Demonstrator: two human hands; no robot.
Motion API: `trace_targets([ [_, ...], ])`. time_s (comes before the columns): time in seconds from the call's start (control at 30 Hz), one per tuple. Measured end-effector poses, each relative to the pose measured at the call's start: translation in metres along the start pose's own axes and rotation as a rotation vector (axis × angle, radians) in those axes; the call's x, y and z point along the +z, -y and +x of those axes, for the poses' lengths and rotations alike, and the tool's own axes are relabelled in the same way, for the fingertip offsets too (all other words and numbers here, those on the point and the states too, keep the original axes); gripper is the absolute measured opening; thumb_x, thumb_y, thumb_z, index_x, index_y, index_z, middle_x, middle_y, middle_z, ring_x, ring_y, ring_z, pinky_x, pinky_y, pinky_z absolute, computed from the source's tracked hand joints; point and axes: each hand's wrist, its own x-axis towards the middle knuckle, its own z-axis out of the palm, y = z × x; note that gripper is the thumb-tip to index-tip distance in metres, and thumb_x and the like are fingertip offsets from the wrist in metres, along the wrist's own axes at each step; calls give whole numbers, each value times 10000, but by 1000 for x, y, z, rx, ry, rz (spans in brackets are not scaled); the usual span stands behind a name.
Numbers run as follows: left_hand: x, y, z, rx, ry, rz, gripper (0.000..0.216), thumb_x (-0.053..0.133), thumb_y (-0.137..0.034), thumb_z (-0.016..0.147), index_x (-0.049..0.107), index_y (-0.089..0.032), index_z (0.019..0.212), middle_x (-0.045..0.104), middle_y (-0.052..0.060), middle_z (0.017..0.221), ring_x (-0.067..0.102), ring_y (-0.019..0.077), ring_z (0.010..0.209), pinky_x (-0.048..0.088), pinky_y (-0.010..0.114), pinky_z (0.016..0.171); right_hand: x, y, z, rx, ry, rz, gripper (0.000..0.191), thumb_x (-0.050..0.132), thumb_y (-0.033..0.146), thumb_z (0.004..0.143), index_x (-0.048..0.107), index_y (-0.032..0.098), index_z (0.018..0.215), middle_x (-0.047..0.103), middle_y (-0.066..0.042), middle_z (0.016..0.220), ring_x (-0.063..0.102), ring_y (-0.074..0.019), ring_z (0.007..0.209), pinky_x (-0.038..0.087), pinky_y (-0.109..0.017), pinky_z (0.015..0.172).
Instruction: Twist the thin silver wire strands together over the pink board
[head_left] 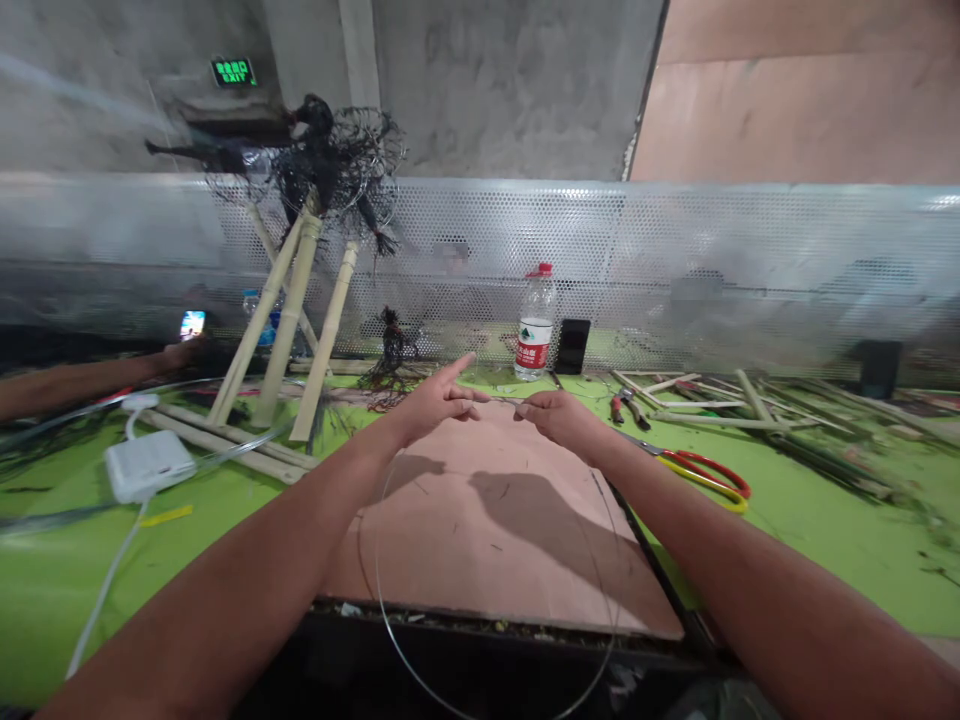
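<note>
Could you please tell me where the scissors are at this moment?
In the head view, the scissors lie on the green tabletop, right of the board, just beyond the right forearm.

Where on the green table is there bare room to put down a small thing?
On the right, the green table is bare between the scissors, right forearm and stick pile. A smaller patch lies between yellow strip and left forearm. Crowded: back right, and back left around the thick poles.

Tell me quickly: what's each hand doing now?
Left hand: closed, seemingly pinching the wire, index finger extended.
Right hand: closed, pinching the same wire.
</note>
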Motion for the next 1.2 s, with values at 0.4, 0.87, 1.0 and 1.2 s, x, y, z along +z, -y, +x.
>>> trace_targets([
  [0.4, -1, 14, 8, 26, -92, 48, 187, 685, -236, 643, 676, -107, 779, 655, 131, 984, 615, 188, 882, 471, 359, 828, 1, -1, 1, -2, -33, -2, 392, 497, 499, 738, 645, 137, 773, 300, 53, 451, 241, -69, 415, 176, -222, 411],
  [0.87, -9, -4, -2, -140, 29, -291, 584, 533, -142, 751, 355, -172, 1307, 533, 142, 1211, 614, 177, 913, 462, 349, 849, 2, -5, 2, -49, -35, -42, 374, 507, 499, 724, 620, 143, 706, 348, 41, 491, 277, -73, 449, 213, -218, 422],
  [1.0, -12, -2, -2, -243, -21, -294, 487, 560, -264, 777, 428, -140, 1229, 597, 154, 1099, 624, 116, 692, 497, 263, 657, 2, -5, 2, -28, -45, -68, 396, 506, 516, 716, 637, 143, 743, 363, 40, 493, 292, -75, 447, 216, -218, 425],
  [1.2, -14, 4, 0, -337, 52, -210, 382, 576, -427, 752, 598, -89, 928, 622, 55, 727, 395, 8, 393, 257, 150, 357, 3, -9, 3, -59, -19, -98, 395, 495, 525, 716, 618, 150, 703, 375, 32, 517, 309, -79, 467, 222, -215, 429],
])
